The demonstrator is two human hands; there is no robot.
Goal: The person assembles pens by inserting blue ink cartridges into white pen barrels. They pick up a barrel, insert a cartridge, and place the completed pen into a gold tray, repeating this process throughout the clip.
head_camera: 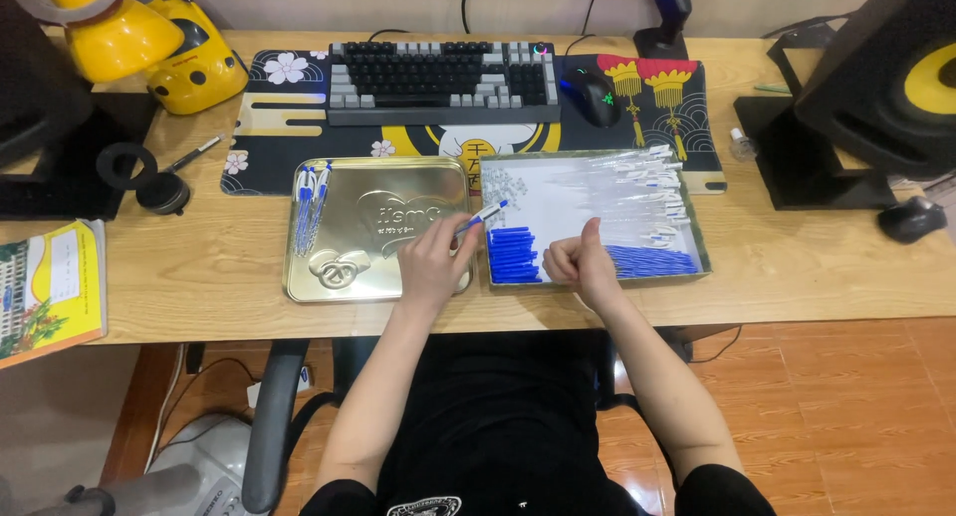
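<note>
One blue-capped pen [482, 217] is pinched in the left hand [433, 260] above the gold tin lid [344, 277]; the right hand [581, 260] is curled shut, thumb up, its contents hidden, at the near edge of the tray [697, 239] of blue caps and clear barrels. A few finished pens [310, 202] are laid on the lid's far-left corner. A keyboard [443, 78] and mouse [596, 98] are placed beyond the lid on the bench [199, 267].

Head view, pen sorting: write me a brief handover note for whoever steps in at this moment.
Left hand: holds one blue-capped pen over the gold tin lid.
Right hand: closed in a fist at the front edge of the open box, thumb up; whether it holds anything cannot be seen.
Done: a few finished pens lie at the lid's left side.
Left: many clear barrels and blue parts remain in the box.
</note>
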